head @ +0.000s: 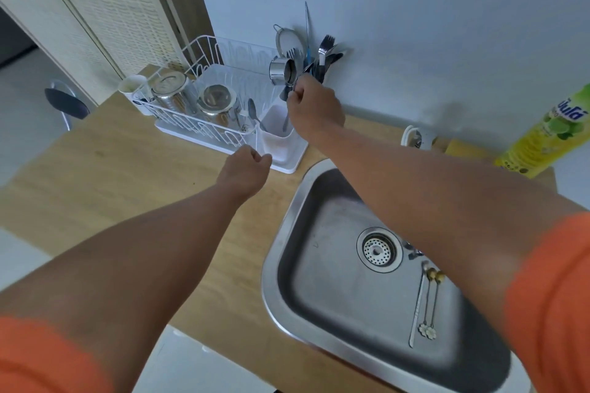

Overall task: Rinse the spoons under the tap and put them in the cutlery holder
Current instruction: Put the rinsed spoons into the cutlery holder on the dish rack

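Note:
My right hand (314, 112) reaches over the white cutlery holder (275, 137) at the right end of the dish rack, fingers pinched on a spoon (286, 123) whose lower end hangs inside the holder. Behind my fingers stands a bunch of forks and utensils (322, 57). My left hand (245, 171) hovers just in front of the holder, fingers curled, nothing in it. In the steel sink (287, 233), right of the drain (378, 250), lie three long thin spoons (427, 300) with flower-shaped ends. My right forearm hides the tap.
The white wire dish rack (178, 118) holds two steel pots (170, 92), a white cup (132, 86) and a spoon (253, 113). A small steel cup (281, 71) and a strainer (289, 40) sit by the wall. A yellow dish-soap bottle (549, 134) stands at the right on the wooden counter (127, 175).

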